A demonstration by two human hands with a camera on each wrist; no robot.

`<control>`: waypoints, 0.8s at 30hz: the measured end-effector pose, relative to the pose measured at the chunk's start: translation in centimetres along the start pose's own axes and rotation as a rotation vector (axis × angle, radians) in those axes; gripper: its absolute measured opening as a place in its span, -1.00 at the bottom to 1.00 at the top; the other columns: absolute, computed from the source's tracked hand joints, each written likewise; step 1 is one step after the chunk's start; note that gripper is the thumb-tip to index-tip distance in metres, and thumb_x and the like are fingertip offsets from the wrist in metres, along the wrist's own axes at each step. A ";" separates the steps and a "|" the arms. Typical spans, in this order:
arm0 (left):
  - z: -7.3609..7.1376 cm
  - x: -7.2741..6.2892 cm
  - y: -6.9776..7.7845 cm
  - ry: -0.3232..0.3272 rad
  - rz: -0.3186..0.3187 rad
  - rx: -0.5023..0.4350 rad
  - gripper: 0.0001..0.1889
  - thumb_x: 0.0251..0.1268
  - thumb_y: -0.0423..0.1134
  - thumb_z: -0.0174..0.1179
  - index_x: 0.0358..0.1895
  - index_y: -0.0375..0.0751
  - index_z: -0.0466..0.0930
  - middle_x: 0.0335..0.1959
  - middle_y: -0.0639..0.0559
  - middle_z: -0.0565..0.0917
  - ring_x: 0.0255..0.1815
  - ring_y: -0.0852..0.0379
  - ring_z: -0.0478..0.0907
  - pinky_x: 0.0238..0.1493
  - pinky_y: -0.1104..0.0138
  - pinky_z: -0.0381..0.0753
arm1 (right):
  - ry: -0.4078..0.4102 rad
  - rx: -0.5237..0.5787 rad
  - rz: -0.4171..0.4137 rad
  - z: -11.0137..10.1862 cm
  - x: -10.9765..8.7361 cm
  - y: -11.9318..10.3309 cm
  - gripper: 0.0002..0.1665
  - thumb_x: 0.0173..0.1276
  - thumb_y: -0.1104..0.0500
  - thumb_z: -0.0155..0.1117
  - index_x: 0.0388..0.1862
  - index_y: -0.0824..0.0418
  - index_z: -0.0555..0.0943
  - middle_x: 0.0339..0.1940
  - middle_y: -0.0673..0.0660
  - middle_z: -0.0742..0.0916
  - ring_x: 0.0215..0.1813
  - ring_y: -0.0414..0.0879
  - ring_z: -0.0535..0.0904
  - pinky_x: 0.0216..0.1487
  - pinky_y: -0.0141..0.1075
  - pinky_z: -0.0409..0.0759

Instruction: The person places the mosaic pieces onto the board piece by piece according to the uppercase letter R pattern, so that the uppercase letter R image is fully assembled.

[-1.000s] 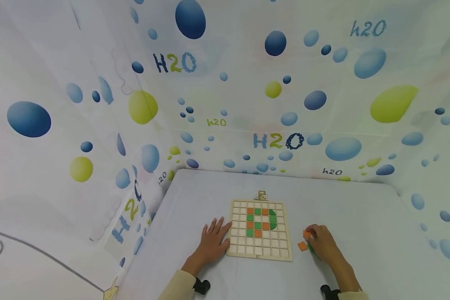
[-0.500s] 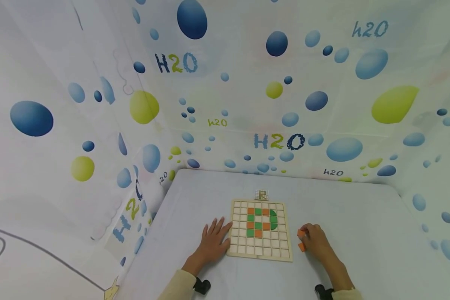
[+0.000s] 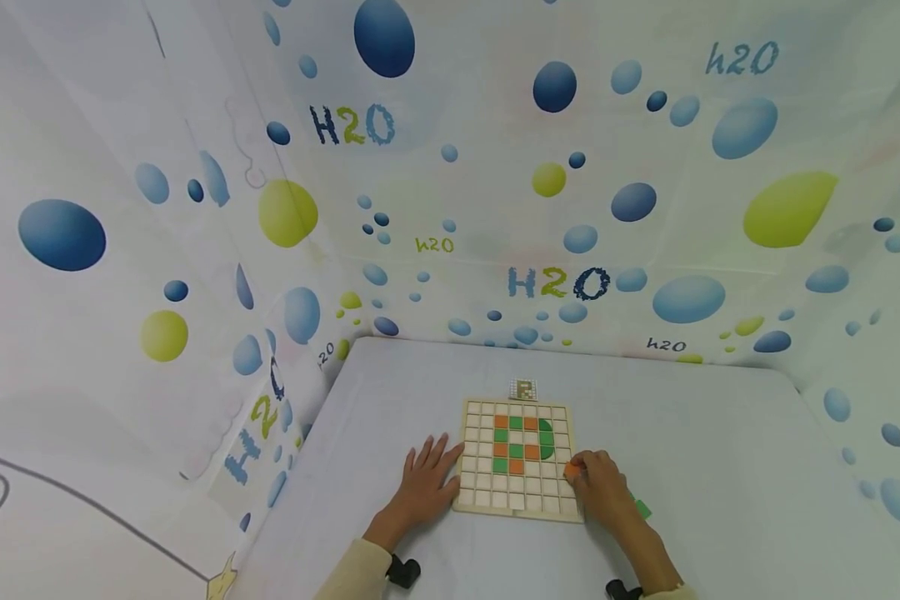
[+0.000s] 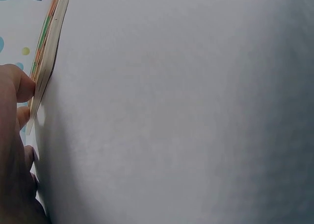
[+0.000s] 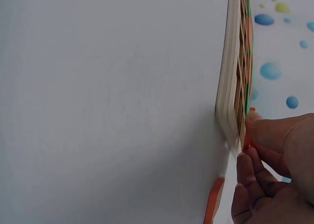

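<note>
A wooden grid board lies on the white table, with orange and green tiles set in its cells in a P-like shape. My left hand lies with fingers spread, its fingertips touching the board's left edge. At the board's right edge, my right hand pinches an orange tile between thumb and fingers. In the right wrist view, that tile is just above the board's rim, and a second orange tile lies on the table. A green piece shows beside my right wrist, partly covered.
A small patterned card touches or nearly touches the board's far edge. White cloth with blue and yellow-green dots and "H2O" lettering rises behind the table and at its sides.
My right hand has picked up an orange tile from the table on the right and carried it left to the board's edge. The green piece is uncovered again. My left hand stays in place.
</note>
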State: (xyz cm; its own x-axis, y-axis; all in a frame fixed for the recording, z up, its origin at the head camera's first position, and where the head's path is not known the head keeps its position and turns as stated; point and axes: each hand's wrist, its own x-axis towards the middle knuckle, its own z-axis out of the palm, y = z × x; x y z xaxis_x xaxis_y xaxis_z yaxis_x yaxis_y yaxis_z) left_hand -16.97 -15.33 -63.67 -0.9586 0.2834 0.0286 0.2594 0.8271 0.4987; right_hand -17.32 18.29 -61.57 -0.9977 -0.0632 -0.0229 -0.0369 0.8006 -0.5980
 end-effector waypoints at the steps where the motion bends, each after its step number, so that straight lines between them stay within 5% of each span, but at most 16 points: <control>1: 0.0 0.0 0.0 -0.001 0.000 -0.004 -0.40 0.55 -0.08 -0.01 0.61 -0.02 0.34 0.69 -0.22 0.20 0.71 -0.38 0.00 0.55 -0.41 -0.12 | 0.001 0.001 -0.009 0.2 -0.1 -0.4 -0.74 0.47 0.26 0.34 0.07 0.31 0.61 -0.03 0.21 0.63 0.03 0.08 0.58 0.03 0.10 0.51; 12: 0.1 0.2 -0.3 -0.019 -0.003 0.032 -0.39 0.58 -0.04 -0.03 0.63 0.02 0.30 0.71 -0.18 0.18 0.73 -0.34 -0.01 0.57 -0.39 -0.10 | -0.042 0.074 -0.183 3.5 -0.8 -4.8 -0.77 0.46 0.14 0.43 0.02 0.18 0.67 -0.06 0.04 0.64 0.05 -0.01 0.60 0.11 0.04 0.55; 24: -0.3 0.1 0.2 -0.040 -0.014 0.025 -0.40 0.58 -0.05 -0.04 0.63 0.01 0.32 0.71 -0.18 0.18 0.73 -0.34 -0.02 0.57 -0.39 -0.09 | -0.033 0.040 -0.335 5.3 -0.8 -7.8 -0.84 0.35 0.22 0.53 -0.21 0.06 0.67 -0.21 -0.05 0.62 -0.18 -0.19 0.45 -0.14 -0.20 0.43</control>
State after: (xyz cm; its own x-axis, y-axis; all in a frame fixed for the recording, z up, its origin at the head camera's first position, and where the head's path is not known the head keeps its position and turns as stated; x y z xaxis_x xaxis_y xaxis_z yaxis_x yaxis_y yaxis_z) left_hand -17.10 -15.30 -63.30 -0.9569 0.2900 -0.0129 0.2490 0.8429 0.4769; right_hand -15.89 8.94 -61.15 -0.9280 -0.3389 0.1549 -0.3600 0.7077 -0.6079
